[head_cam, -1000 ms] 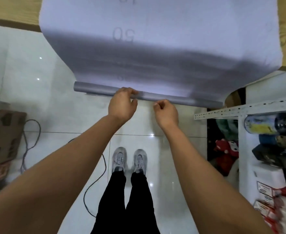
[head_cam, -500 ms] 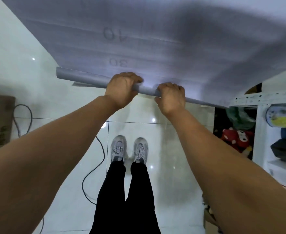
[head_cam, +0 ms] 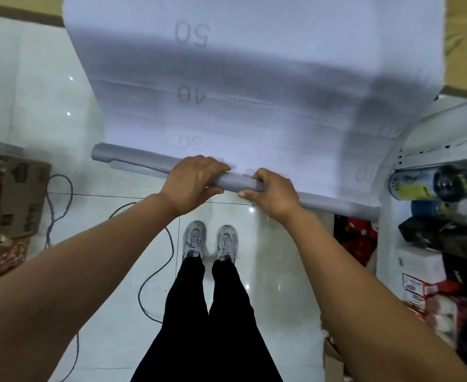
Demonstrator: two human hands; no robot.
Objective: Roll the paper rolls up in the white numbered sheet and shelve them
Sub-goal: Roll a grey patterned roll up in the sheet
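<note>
Down at the bottom edge of the sheet [head_cam: 254, 64], both hands are clamped on the roll [head_cam: 133, 161], left hand [head_cam: 193, 183] and right hand [head_cam: 273, 194] close together near its middle. I'd guess that's to keep the turns tight and even while winding up toward the 30 mark. The rest of the sheet hangs from a wooden top above. An inner roll end [head_cam: 125, 164] pokes out on the left, so it looks a bit skewed. The right end sits right by the shelf [head_cam: 433, 158], which could snag it. There's a cable [head_cam: 155, 271] by the feet and a box [head_cam: 20, 194] off left.
</note>
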